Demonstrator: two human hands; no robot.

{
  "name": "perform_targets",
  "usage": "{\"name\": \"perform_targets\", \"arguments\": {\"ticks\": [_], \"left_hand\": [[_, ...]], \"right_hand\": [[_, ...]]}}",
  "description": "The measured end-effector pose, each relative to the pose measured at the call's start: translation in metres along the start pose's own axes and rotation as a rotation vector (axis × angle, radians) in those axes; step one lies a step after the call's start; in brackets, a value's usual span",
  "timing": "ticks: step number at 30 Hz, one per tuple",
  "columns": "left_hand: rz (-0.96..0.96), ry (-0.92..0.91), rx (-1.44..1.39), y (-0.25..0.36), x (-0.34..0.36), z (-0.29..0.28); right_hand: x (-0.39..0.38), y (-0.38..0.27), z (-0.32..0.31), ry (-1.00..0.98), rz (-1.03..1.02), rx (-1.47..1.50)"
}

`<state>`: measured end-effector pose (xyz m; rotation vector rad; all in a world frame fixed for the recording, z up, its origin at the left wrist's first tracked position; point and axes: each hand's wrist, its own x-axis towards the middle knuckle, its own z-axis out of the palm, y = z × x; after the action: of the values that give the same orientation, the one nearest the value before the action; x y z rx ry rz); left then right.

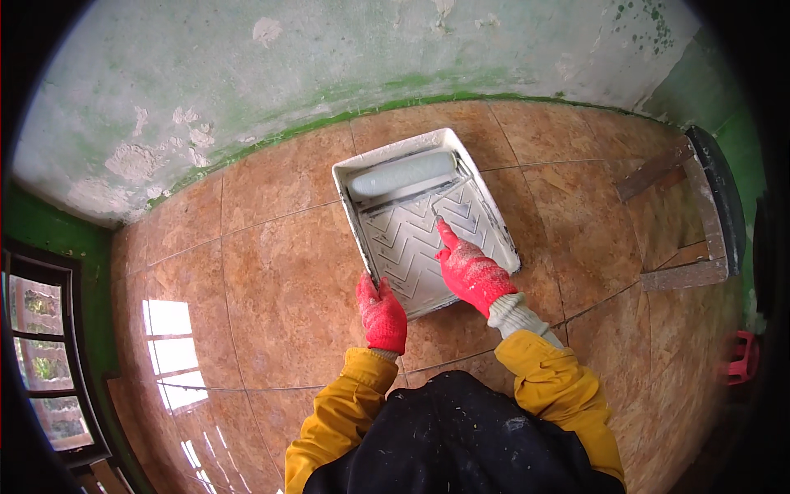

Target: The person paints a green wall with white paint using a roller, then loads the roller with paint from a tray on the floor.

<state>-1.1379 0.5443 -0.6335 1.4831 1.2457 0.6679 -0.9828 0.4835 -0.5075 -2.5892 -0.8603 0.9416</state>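
A white paint tray (pixel 387 251) with a zigzag-ribbed slope lies on the tiled floor in front of me, tilted a little in view. In its deep far end rests the pale, paint-coated sleeve of a paint roller (pixel 403 174). My right hand (pixel 473 273), in a red glove dusted with white, is closed over the ribbed slope around the roller's handle, which it mostly hides. Its index finger points along the roller's thin metal rod. My left hand (pixel 383 315), in a matching glove, grips the tray's near left rim, thumb on the inside.
Beyond the tray runs a patchy green and white wall (pixel 329 58) with peeling spots. A wooden frame with a dark padded top (pixel 712 206) lies on its side at right, and a red plastic item (pixel 742 358) stands nearer. A window (pixel 45 354) is at left.
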Motion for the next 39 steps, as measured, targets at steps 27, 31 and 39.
{"name": "perform_targets", "arguments": {"ticks": [27, 31, 39], "left_hand": [[0.144, 0.093, 0.089, 0.016, 0.000, 0.003], [0.326, 0.274, 0.190, 0.019, -0.009, 0.001], [0.066, -0.304, -0.322, 0.067, -0.047, 0.035]], "right_hand": [[-0.030, 0.059, 0.020, 0.094, -0.076, 0.383], [-0.057, 0.047, 0.004, -0.144, 0.061, 0.944], [-0.077, 0.060, 0.000, -0.257, 0.024, 1.289]]}}
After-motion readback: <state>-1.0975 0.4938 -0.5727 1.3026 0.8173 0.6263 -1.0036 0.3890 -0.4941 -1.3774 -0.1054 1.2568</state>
